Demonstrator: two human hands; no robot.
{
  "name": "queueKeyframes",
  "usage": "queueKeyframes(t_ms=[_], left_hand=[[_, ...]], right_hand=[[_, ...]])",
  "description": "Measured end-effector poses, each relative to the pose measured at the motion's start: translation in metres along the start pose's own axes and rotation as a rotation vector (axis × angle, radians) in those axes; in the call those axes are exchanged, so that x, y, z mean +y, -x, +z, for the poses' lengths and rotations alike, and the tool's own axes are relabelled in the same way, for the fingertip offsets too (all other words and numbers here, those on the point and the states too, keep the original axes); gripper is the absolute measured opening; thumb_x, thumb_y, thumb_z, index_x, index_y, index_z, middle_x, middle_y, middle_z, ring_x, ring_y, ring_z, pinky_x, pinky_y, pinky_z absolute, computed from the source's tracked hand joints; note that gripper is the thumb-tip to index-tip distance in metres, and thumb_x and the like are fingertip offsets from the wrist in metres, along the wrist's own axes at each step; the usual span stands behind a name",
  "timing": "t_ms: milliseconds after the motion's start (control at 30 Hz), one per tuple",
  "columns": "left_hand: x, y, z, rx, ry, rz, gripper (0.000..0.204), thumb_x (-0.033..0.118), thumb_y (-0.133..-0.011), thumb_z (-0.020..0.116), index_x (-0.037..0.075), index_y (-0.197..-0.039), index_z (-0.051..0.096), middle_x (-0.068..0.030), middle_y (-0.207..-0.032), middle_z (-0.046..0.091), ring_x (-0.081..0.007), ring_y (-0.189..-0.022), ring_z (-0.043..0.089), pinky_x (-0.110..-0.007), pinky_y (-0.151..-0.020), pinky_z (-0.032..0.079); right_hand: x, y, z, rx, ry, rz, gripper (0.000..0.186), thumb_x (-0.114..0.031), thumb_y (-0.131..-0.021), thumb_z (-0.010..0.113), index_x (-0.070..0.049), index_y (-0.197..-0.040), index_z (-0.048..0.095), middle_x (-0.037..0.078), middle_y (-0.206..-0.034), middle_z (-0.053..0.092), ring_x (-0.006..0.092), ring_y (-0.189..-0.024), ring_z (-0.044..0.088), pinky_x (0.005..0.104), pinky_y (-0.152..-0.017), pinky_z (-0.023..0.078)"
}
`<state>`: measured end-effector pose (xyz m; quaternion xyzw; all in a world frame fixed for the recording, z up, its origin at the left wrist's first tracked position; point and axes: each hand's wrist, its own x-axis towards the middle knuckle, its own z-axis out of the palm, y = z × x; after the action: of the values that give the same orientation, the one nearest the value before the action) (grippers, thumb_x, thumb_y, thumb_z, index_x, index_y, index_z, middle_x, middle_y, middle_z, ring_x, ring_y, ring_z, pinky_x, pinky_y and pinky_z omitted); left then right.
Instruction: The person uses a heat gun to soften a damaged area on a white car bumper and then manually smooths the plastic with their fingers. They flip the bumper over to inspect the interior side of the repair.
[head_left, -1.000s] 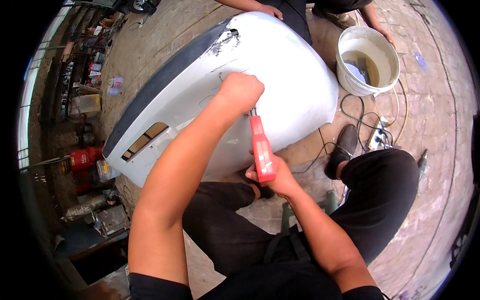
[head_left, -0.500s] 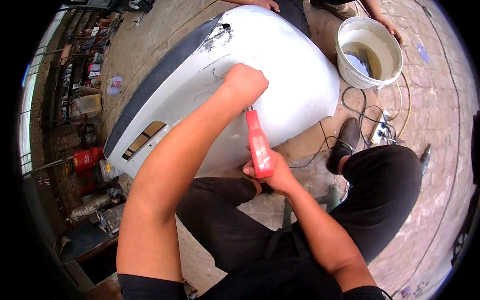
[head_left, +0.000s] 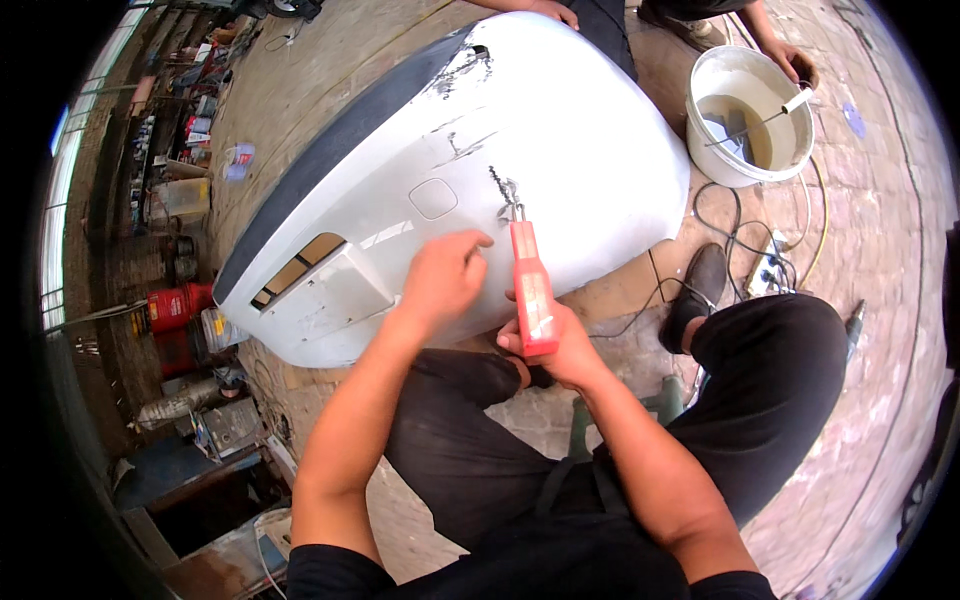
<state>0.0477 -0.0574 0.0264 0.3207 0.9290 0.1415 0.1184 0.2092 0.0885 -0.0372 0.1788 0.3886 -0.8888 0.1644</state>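
A white car bumper (head_left: 590, 150) with a dark strip along its upper-left edge lies before me, scuffed and cracked in several places. My right hand (head_left: 548, 330) grips a red gun-shaped tool (head_left: 532, 280), whose two metal prongs reach to a dark jagged crack (head_left: 500, 190) on the bumper. My left hand (head_left: 445, 280) is left of the tool, over the bumper, holding nothing, its fingers loosely bent and apart.
Another person's hand (head_left: 800, 65) is at the far rim of a white bucket (head_left: 705, 165) of cloudy liquid, with a white-handled rod (head_left: 795, 100) across it. Cables and a power strip (head_left: 770, 265) lie below it. Cluttered shelves (head_left: 185, 195) line the left. My green stool (head_left: 660, 410) is beneath me.
My left hand has left the spot above the tool's tip and moved down-left, uncovering the crack and prongs. A white-handled rod now shows in the bucket.
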Motion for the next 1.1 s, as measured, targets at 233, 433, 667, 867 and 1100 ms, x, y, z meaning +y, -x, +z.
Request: queueKeyframes(t_ms=[233, 433, 667, 867, 1100], left_hand=[[0.01, -0.008, 0.027, -0.261, -0.335, 0.114, 0.056, 0.014, -0.088, 0.065, 0.008, -0.143, 0.054, -0.0167, -0.091, 0.07, -0.0391, -0.082, 0.071, -0.052, -0.072, 0.056], [0.013, -0.016, 0.04, -0.304, -0.459, 0.092, 0.055, 0.02, -0.087, 0.07, 0.002, -0.137, 0.054, -0.0168, -0.088, 0.069, -0.036, -0.08, 0.073, -0.049, -0.072, 0.058], [0.012, -0.016, 0.048, -0.288, -0.437, 0.039, 0.055, 0.02, -0.087, 0.07, 0.003, -0.136, 0.053, -0.0164, -0.088, 0.072, -0.0361, -0.078, 0.073, -0.049, -0.069, 0.059], [0.016, -0.02, 0.043, -0.312, -0.4, 0.043, 0.057, 0.018, -0.085, 0.07, 0.001, -0.136, 0.052, -0.0158, -0.087, 0.073, -0.0361, -0.078, 0.074, -0.049, -0.068, 0.059], [0.008, -0.012, 0.049, -0.257, -0.335, 0.085, 0.079, 0.02, -0.079, 0.076, -0.001, -0.149, 0.046, -0.0151, -0.085, 0.072, -0.035, -0.077, 0.073, -0.048, -0.068, 0.058]], right_hand=[[-0.011, 0.004, 0.002, 0.005, 0.017, 0.061, 0.07, -0.005, -0.088, 0.084, 0.002, -0.148, 0.05, 0.001, -0.092, 0.069, 0.0085, -0.078, 0.062, 0.0241, -0.063, 0.05], [-0.006, 0.002, 0.0, 0.006, 0.056, 0.042, 0.067, -0.006, -0.088, 0.084, 0.001, -0.147, 0.052, 0.0, -0.092, 0.068, 0.009, -0.078, 0.062, 0.0241, -0.062, 0.05], [-0.006, 0.001, 0.001, 0.021, 0.075, 0.022, 0.064, -0.005, -0.09, 0.082, -0.002, -0.147, 0.054, 0.0, -0.092, 0.066, 0.0086, -0.076, 0.06, 0.0243, -0.06, 0.05], [0.002, 0.003, 0.008, 0.11, 0.152, -0.068, 0.047, -0.006, -0.091, 0.081, -0.003, -0.134, 0.061, -0.001, -0.09, 0.065, 0.0072, -0.07, 0.057, 0.0236, -0.057, 0.048], [0.011, 0.004, 0.014, 0.167, 0.238, -0.158, 0.034, -0.007, -0.094, 0.079, -0.003, -0.123, 0.063, -0.002, -0.086, 0.062, 0.0066, -0.063, 0.054, 0.0251, -0.054, 0.046]])
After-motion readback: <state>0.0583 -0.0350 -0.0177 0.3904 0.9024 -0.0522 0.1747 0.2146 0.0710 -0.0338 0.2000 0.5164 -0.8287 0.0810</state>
